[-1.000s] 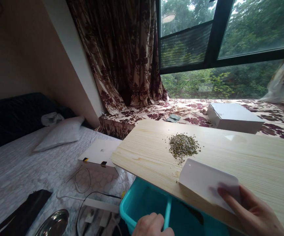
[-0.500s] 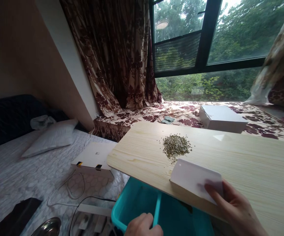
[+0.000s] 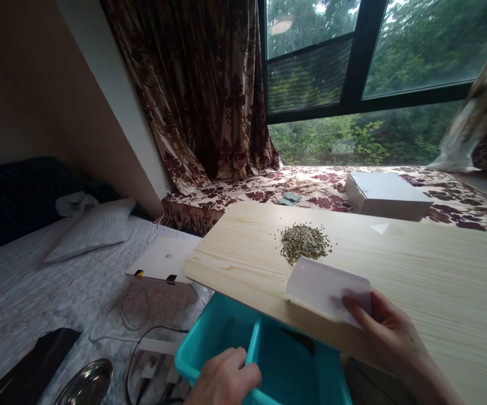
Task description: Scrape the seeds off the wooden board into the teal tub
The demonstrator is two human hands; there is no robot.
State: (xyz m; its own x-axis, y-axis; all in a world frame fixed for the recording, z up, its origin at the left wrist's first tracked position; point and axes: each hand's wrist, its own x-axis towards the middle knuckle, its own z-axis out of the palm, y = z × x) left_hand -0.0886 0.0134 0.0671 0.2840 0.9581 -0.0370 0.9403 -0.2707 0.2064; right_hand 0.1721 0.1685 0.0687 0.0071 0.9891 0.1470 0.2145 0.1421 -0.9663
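Note:
My right hand [image 3: 391, 329] pinches one end of a white plastic scraper [image 3: 327, 289], thumb on top. The scraper's long edge lies along the near edge of a light wooden tabletop [image 3: 235, 253]. Just beyond it is a loose pile of small greenish-brown and whitish grains [image 3: 304, 242], a few scattered around it. My left hand [image 3: 226, 377] is closed on a teal plastic bin [image 3: 186, 351] at its divider; part of the grip is hidden. The bin sits below the table's front edge, its far side hidden under the tabletop. Something dark lies in its right compartment.
A white box [image 3: 162, 256] and a pillow [image 3: 93, 230] lie on the bed at left. Nearer are a shiny metal bowl [image 3: 86, 385], a power strip [image 3: 156, 349] and cables. Behind the table, a white box [image 3: 389, 194] and a folded cloth [image 3: 289, 198] rest on the window ledge.
The bin and my left hand have shifted slightly left and up in view. The scraper has moved a little toward the pile, now overlapping its near edge. The view has tilted slightly.

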